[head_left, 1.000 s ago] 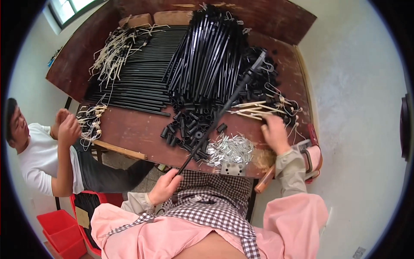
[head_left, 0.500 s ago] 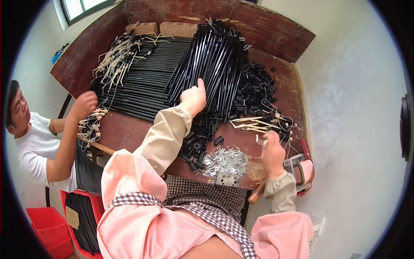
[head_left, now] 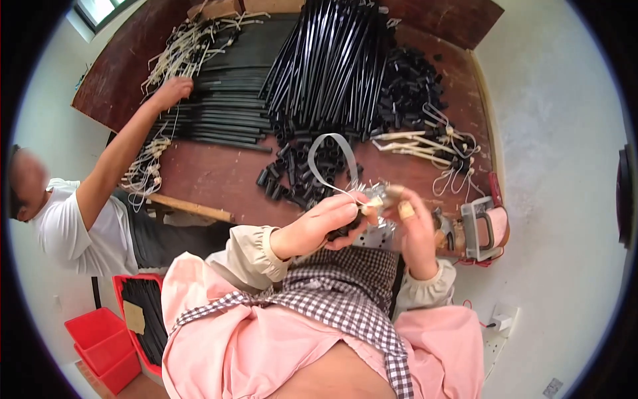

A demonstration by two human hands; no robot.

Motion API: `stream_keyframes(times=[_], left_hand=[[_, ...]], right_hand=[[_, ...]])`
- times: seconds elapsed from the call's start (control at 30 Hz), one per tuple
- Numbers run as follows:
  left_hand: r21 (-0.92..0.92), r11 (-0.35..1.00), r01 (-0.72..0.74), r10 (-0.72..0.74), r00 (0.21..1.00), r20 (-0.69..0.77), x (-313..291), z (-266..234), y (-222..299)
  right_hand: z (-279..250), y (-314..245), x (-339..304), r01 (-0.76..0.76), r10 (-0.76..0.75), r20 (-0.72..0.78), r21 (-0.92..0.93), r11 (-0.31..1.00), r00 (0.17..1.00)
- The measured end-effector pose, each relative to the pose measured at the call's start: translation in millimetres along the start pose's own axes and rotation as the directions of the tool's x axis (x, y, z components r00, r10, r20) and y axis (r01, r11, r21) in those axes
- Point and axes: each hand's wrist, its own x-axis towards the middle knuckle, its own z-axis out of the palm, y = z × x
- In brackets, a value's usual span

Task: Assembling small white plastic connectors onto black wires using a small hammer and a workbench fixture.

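My left hand [head_left: 322,223] is closed around a dark part with a white cord, just above the table's front edge. A pale looped strap [head_left: 316,156] rises from beside its fingers. My right hand [head_left: 415,229] is close on the right, its fingertips smeared by motion near the same spot; a yellowish wrap covers one finger. Small silvery metal pins [head_left: 382,199] show between and behind the hands, partly hidden. Beyond them lie black plastic sleeves [head_left: 292,169] in a loose heap, below a thick pile of black rods [head_left: 325,66].
A co-worker's hand [head_left: 174,92] reaches over flat-laid black rods [head_left: 226,100] at the left, near bundled white cords [head_left: 193,50]. More corded parts [head_left: 425,149] lie at the right. A clear plastic box [head_left: 482,226] sits at the right edge; red bins [head_left: 100,339] stand lower left.
My left hand has come back from the rod pile to meet my right at the table's front edge, now holding a corded part. The co-worker's arm has reached farther over the rods.
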Motion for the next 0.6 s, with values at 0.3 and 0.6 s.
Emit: stream_keyframes(times=[0.3,0.6], left_hand=[[0.989,0.062,-0.133,0.658,0.751,0.060,-28.6,20.3,-15.0],[0.710,0.698,-0.094,-0.065,0.979,0.194,-50.8,-2.1,15.1]], right_hand=[[33.8,-21.4,-20.4,0.425,-0.224,0.402,-0.529,0.734,0.888],[29.2,-12.0,-40.0,0.460,-0.291,0.459,-0.315,0.830,0.839]])
